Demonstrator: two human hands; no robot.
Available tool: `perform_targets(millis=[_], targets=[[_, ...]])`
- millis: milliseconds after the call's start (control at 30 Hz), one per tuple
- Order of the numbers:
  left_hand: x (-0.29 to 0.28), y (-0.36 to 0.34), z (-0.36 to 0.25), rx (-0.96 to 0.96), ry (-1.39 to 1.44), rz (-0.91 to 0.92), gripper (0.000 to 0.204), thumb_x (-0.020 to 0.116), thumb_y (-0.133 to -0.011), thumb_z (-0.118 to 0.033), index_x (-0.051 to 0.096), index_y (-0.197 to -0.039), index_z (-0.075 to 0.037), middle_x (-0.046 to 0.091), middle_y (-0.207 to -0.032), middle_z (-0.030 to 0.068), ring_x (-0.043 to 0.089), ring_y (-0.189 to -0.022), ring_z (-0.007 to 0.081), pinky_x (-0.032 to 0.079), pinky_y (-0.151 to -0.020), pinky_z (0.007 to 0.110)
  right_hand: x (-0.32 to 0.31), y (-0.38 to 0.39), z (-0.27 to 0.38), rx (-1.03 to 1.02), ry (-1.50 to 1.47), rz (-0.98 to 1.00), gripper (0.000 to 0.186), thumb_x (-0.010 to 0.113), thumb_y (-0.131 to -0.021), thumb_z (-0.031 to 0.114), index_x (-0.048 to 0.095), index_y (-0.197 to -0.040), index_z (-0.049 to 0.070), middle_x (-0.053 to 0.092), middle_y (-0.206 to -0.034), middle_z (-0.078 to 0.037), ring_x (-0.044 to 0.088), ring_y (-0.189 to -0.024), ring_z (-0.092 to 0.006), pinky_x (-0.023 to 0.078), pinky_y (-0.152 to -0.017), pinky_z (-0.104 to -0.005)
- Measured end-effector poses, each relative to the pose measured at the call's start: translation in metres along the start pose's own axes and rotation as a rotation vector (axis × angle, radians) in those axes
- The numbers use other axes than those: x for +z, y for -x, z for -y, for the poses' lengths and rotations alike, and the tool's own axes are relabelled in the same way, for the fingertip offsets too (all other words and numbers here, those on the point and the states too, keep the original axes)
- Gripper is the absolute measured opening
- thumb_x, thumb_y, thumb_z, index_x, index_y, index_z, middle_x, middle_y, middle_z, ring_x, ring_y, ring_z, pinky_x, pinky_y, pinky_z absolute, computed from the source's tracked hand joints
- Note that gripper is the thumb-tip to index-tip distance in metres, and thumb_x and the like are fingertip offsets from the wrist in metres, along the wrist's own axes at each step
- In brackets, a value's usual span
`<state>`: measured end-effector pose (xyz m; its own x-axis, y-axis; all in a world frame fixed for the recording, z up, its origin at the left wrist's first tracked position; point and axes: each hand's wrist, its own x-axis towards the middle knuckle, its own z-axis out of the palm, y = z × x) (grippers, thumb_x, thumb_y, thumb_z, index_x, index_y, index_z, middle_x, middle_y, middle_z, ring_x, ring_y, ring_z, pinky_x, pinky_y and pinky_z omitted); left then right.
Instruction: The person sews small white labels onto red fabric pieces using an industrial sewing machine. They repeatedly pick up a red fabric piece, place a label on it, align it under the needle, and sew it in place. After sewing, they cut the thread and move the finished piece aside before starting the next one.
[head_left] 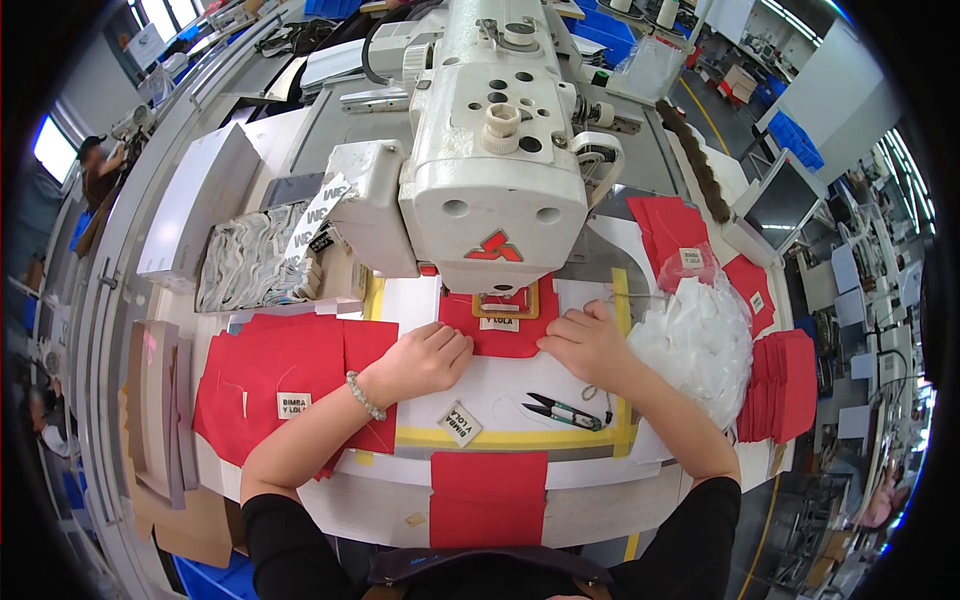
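A red fabric piece [520, 347] lies under the head of a white industrial sewing machine [490, 190]. On it, a yellowish clamp frame [533, 302] presses around a pale printed label [499, 324]. My left hand [432, 357], closed with curled fingers, is at the fabric's left edge. At the right edge my right hand [587, 345] is also closed, its fingertips pinching the corner; the finger undersides are hidden. Below the hands lie a loose white label [460, 425] and dark thread snips [565, 412] with a cord.
Red pieces [250, 370] are stacked at left, below a box of bundled labels [255, 262]. To the right sit a heap of white plastic wrap [695, 345] and a red stack [778, 385]. Another red piece [488, 500] hangs over the front edge. A small screen [783, 208] stands far right.
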<state>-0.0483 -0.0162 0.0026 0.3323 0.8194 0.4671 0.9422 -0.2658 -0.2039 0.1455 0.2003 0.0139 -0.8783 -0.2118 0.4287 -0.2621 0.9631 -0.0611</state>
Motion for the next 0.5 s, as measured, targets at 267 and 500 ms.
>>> perform_targets(millis=[267,500], targets=[[-0.019,0.021,-0.019,0.090,0.007,0.082,0.022,0.066,-0.071,-0.008,0.066,-0.090,0.002,0.061,-0.083,0.0046,0.061,-0.079,0.0173,0.053,-0.073,0.028,-0.002,0.020,0.044,0.026,-0.038,0.042,0.013,0.066,-0.074,0.012,0.062,-0.086,0.012,0.053,-0.085,0.002,0.055,-0.078,-0.0141,0.036,-0.075,-0.0329],[-0.022,0.026,-0.019,0.080,0.039,0.184,0.026,0.066,-0.077,-0.009,0.067,-0.101,0.000,0.067,-0.100,0.0078,0.064,-0.096,0.0204,0.055,-0.084,0.031,-0.039,0.034,0.062,0.422,-0.070,0.172,0.033,0.080,-0.072,0.033,0.060,-0.087,0.011,0.054,-0.088,-0.002,0.056,-0.080,-0.0188,0.035,-0.078,-0.0344]])
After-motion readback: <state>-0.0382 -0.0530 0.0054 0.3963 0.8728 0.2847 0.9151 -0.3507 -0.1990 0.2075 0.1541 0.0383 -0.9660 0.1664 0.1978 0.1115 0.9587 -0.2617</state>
